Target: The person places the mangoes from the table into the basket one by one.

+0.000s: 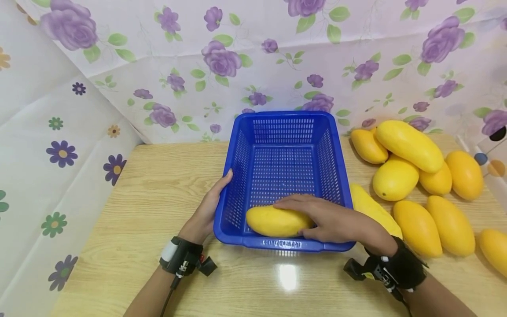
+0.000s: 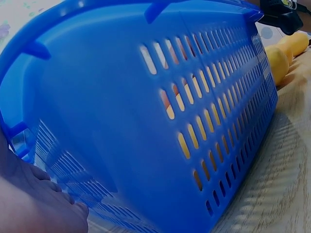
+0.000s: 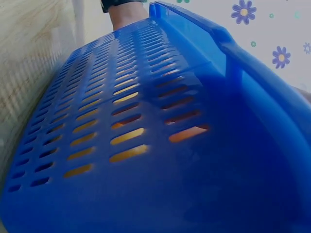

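Observation:
A blue plastic basket with slotted walls stands on the wooden table. My left hand holds its left side, thumb up along the rim. In the left wrist view, the fingers of the left hand lie against the basket's outer wall below the rim. Inside, along the near wall, a yellow mango lies sideways. My right hand reaches over the right rim and holds the mango's right end, fingers on top and thumb at the near side. Through the slots of the basket wall, the right wrist view shows patches of yellow.
Right of the basket lie several loose mangoes, with a long yellow one on top of others. Another long yellow fruit lies close against the basket's right side. A floral cloth hangs behind the table.

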Tool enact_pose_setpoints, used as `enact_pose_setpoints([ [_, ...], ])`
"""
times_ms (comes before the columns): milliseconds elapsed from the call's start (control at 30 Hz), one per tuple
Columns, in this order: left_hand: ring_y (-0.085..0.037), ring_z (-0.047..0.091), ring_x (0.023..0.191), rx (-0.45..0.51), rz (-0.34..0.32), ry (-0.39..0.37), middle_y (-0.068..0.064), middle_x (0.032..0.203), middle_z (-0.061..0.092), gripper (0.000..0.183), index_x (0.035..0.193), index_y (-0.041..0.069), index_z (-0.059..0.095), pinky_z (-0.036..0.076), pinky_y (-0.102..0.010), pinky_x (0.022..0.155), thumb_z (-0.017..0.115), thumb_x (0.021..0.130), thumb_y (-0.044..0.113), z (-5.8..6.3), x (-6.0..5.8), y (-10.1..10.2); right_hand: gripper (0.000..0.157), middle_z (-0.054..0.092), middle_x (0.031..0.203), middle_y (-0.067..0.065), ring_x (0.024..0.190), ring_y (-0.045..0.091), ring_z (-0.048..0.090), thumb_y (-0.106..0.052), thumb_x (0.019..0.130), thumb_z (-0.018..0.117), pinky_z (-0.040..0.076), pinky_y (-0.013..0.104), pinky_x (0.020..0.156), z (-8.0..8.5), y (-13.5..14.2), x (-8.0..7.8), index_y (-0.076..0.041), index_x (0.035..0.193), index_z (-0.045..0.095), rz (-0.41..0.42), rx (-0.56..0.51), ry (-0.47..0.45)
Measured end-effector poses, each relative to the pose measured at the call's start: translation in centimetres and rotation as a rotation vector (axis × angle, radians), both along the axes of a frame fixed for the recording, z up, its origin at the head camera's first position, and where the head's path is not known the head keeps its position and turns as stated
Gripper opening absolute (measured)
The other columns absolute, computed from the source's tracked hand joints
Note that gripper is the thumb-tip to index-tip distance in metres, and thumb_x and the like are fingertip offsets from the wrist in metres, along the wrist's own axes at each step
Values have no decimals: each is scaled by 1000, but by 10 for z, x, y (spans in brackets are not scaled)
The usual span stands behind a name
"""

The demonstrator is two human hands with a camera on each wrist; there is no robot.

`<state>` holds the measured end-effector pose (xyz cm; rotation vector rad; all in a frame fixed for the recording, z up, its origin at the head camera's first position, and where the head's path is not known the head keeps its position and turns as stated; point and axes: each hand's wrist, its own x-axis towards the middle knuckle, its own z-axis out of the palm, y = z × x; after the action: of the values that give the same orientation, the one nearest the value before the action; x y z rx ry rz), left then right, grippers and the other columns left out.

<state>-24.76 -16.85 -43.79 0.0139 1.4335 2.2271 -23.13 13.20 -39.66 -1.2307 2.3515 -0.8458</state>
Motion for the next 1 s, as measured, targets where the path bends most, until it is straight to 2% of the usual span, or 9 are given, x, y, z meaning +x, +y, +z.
enact_pose_setpoints([
  [400, -32, 42, 127, -11, 0, -17, -20, 150, 29, 68, 159, 21, 15, 40, -44, 98, 35, 103, 53, 0, 6, -2, 62, 43, 152, 4, 138, 24, 39, -7, 92, 62, 33, 47, 110, 0, -2, 0, -13, 150, 42, 39, -12, -36],
  [633, -34, 38, 129, -17, 4, -23, -21, 153, 25, 66, 159, 25, 14, 39, -45, 98, 36, 102, 52, 2, 6, 3, 67, 34, 157, 9, 142, 27, 34, -9, 94, 60, 31, 49, 111, 1, 2, 2, -15, 155, 33, 47, -25, -26],
  [867, -33, 40, 127, -21, -7, -29, -21, 152, 26, 66, 159, 24, 15, 41, -43, 96, 36, 102, 52, 5, 4, 6, 64, 28, 161, 8, 146, 31, 26, -25, 99, 58, 26, 54, 112, 2, 8, 2, -17, 156, 31, 17, -60, -15],
  [1000, -33, 40, 127, -23, -9, -29, -21, 152, 25, 67, 159, 24, 15, 41, -43, 95, 36, 102, 52, 5, 4, 6, 63, 27, 162, 3, 148, 28, 22, -35, 99, 56, 24, 53, 113, 5, 10, 1, -20, 156, 32, -18, -53, -25],
])
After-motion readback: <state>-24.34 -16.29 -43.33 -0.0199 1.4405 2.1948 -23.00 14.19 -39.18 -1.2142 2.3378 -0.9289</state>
